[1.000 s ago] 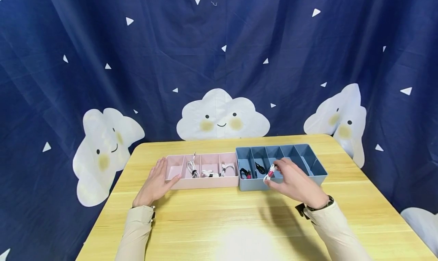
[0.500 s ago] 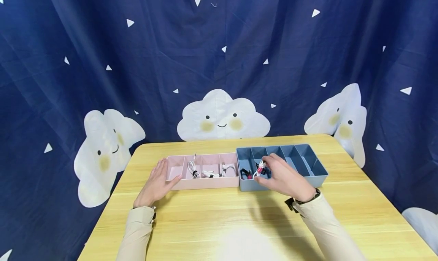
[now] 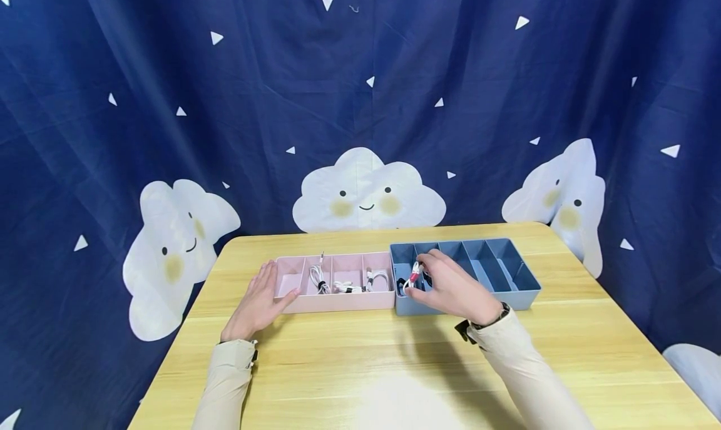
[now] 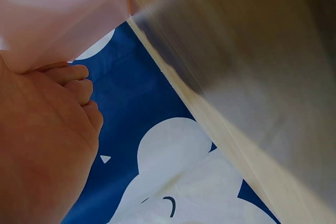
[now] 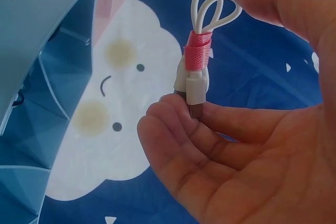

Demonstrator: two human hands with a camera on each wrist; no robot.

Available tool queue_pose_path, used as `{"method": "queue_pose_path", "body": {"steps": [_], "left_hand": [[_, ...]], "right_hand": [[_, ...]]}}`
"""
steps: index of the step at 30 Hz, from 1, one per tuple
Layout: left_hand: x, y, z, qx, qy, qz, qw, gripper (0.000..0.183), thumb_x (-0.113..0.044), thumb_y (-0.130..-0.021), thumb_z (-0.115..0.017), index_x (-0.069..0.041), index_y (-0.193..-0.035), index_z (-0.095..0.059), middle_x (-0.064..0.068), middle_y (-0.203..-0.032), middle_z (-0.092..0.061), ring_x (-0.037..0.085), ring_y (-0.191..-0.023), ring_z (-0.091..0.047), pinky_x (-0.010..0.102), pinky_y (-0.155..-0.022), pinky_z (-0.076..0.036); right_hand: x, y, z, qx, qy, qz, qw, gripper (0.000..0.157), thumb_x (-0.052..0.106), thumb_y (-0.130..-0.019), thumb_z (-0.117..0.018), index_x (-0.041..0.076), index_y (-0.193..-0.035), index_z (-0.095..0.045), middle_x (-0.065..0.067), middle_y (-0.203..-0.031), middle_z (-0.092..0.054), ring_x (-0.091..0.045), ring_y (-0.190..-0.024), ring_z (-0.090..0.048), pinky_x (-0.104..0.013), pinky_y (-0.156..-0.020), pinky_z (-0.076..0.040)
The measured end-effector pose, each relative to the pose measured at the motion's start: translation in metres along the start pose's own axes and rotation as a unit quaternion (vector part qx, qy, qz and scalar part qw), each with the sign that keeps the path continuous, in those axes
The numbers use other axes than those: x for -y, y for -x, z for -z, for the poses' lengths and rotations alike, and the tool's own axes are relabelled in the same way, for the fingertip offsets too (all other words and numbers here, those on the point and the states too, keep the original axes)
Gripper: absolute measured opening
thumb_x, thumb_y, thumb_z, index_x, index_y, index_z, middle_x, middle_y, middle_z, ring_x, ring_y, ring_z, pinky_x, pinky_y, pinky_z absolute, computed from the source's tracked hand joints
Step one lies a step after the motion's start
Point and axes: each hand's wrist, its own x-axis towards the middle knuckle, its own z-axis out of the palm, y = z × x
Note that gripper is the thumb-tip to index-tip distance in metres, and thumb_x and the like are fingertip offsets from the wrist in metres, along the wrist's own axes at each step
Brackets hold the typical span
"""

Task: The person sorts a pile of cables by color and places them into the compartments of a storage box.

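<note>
Between thumb and fingers, my right hand pinches a white charging cable, folded into a bundle with a red strap round its middle. The bundle is held above the left end of the blue divided box, over its leftmost compartment. Dark cables in that box are mostly hidden behind the hand. My left hand rests against the left end of the pink divided box, its fingers straight and thumb spread along the front. In the left wrist view, the pink box touches that hand.
Inside the pink box lie a white cable with a black tie, another white cable bundle and a coiled white cable, in separate compartments. Both boxes stand end to end on the wooden table. A dark blue curtain hangs behind.
My right hand has moved left over the blue box, carrying the white cable from the third compartment's area to the first. The left hand has stayed in place.
</note>
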Motion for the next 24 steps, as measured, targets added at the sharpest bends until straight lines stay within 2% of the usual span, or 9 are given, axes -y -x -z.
{"method": "queue_pose_path", "body": {"steps": [8,13,18,21,24], "left_hand": [[-0.001,0.0,0.001,0.001,-0.003,0.0,1.0,0.105,-0.069,-0.101,-0.044,0.009,-0.162,-0.01,0.026,-0.173,-0.006,0.045,-0.161,-0.005,0.062,-0.131,-0.008],[0.0,0.001,0.001,0.0,-0.005,-0.001,1.0,0.104,-0.069,-0.101,-0.043,0.009,-0.162,-0.011,0.026,-0.173,-0.007,0.045,-0.161,-0.005,0.062,-0.13,-0.009],[0.0,0.001,0.001,0.001,-0.003,-0.001,1.0,0.104,-0.069,-0.101,-0.044,0.009,-0.162,-0.011,0.026,-0.173,-0.007,0.045,-0.162,-0.005,0.062,-0.131,-0.008],[0.0,0.001,0.001,0.003,-0.006,0.0,1.0,0.104,-0.069,-0.101,-0.043,0.009,-0.162,-0.011,0.026,-0.173,-0.007,0.045,-0.162,-0.005,0.062,-0.131,-0.009],[0.0,0.001,0.001,0.003,-0.009,0.0,1.0,0.105,-0.069,-0.101,-0.044,0.009,-0.162,-0.011,0.026,-0.173,-0.007,0.045,-0.162,-0.005,0.063,-0.13,-0.01]], "right_hand": [[0.01,-0.012,-0.003,0.005,-0.012,0.006,1.0,0.047,0.035,-0.083,-0.081,0.0,-0.11,-0.065,-0.003,-0.094,-0.058,-0.017,-0.087,-0.052,-0.031,-0.074,-0.048],[0.015,-0.021,-0.007,0.016,-0.022,0.001,1.0,0.048,0.036,-0.085,-0.079,0.0,-0.113,-0.066,-0.005,-0.103,-0.062,-0.018,-0.094,-0.057,-0.035,-0.083,-0.053],[0.02,-0.031,-0.012,0.035,-0.036,-0.008,0.999,0.043,0.037,-0.087,-0.076,0.002,-0.11,-0.065,-0.011,-0.114,-0.065,-0.024,-0.104,-0.062,-0.041,-0.093,-0.056],[0.023,-0.037,-0.014,0.042,-0.043,-0.004,0.998,0.038,0.037,-0.087,-0.076,0.004,-0.102,-0.065,-0.013,-0.116,-0.066,-0.026,-0.106,-0.062,-0.043,-0.094,-0.055],[0.026,-0.042,-0.017,0.045,-0.047,0.005,0.998,0.037,0.036,-0.087,-0.076,0.004,-0.101,-0.063,-0.013,-0.115,-0.065,-0.025,-0.103,-0.061,-0.042,-0.092,-0.054]]}}
